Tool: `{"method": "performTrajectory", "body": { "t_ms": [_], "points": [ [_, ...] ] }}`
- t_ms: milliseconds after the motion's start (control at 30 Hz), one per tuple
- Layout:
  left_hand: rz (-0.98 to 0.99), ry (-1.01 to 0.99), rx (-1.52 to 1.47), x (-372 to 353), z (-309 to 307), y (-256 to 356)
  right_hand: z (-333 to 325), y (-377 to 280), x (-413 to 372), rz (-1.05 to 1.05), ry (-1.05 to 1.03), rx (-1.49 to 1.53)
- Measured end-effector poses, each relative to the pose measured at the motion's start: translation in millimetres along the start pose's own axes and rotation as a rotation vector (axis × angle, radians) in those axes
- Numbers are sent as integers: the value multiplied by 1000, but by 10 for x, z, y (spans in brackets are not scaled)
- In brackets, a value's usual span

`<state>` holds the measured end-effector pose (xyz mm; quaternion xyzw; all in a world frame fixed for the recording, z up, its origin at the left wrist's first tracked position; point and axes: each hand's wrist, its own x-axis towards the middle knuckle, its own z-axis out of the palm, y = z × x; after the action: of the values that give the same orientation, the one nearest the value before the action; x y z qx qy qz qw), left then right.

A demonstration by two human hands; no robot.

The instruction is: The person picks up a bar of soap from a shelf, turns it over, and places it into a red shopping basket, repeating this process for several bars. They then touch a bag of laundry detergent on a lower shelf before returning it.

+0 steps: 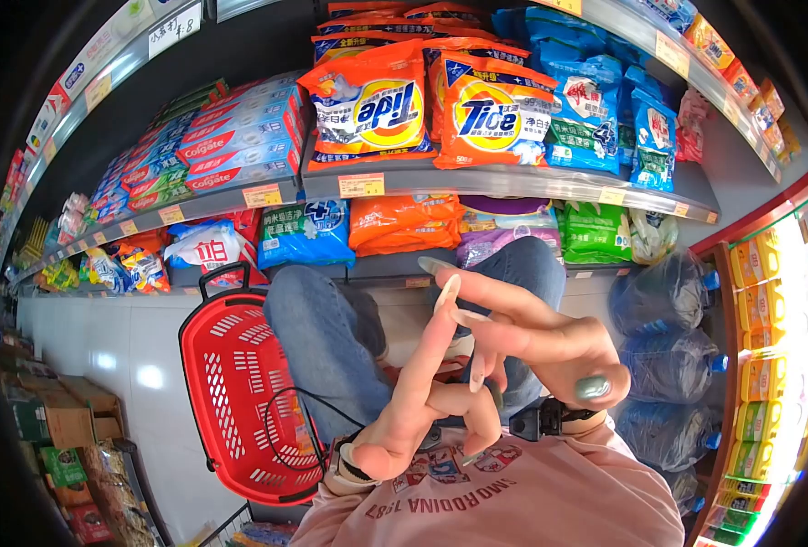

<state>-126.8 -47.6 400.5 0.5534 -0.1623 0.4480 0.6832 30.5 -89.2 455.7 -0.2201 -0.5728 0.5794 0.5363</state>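
Note:
My left hand [422, 397] is raised over my lap with its index finger stretched out and the other fingers bent. My right hand [550, 342] comes in from the other side, two fingers extended towards the left. The left index fingertip meets the fingertips of the right hand. I see nothing held in either hand. Below them are my knees in blue jeans [317, 337] and my pink shirt [523, 492]. A red shopping basket [226, 456] stands on the floor beside my left leg, with a black cable [299, 390] passing in front of it.
Ahead, a shelf [504, 182] carries orange Tide bags [372, 105], blue detergent bags [586, 109] and Colgate boxes [240, 137]. More detergent bags [404, 226] fill the lower shelf. Large water bottles [659, 365] stand at right, cardboard boxes [80, 419] at left.

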Motion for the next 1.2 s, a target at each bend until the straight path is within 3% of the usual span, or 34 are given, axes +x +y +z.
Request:
{"method": "performTrajectory", "body": {
  "t_ms": [67, 100, 200, 267, 333, 567, 633, 667, 733, 1167, 1200],
  "points": [
    [4, 30, -19, -36, 10, -2, -12, 22, -13, -150, -23, -232],
    [-14, 42, -66, -59, 13, 10, -17, 10, -17, -150, -23, -232],
    [-11, 81, -125, -88, 31, -17, -8, -12, -19, -243, 21, -645],
    [11, 108, -137, -71, 7, -23, 26, -18, -35, -257, 70, -777],
    [13, 31, 101, -12, -86, -5, 56, -40, -39, -272, 117, -908],
    [-102, 33, -119, -47, -4, 65, 160, -88, -17, -313, 232, -1378],
    [25, 524, -432, 9, 234, 64, 191, -95, -19, -302, 251, -1485],
    [26, 524, -432, 57, 299, 75, 199, -91, -20, -310, 274, -1531],
    [119, 735, -680, 123, 376, 99, 199, -89, -17, -319, 295, -1577],
    [-138, 347, -291, -27, 62, 150, 101, 34, -25, -429, 355, -1505],
    [-128, 241, -236, -44, 17, 122, 99, 55, -21, -450, 383, -1483]
  ]
}}
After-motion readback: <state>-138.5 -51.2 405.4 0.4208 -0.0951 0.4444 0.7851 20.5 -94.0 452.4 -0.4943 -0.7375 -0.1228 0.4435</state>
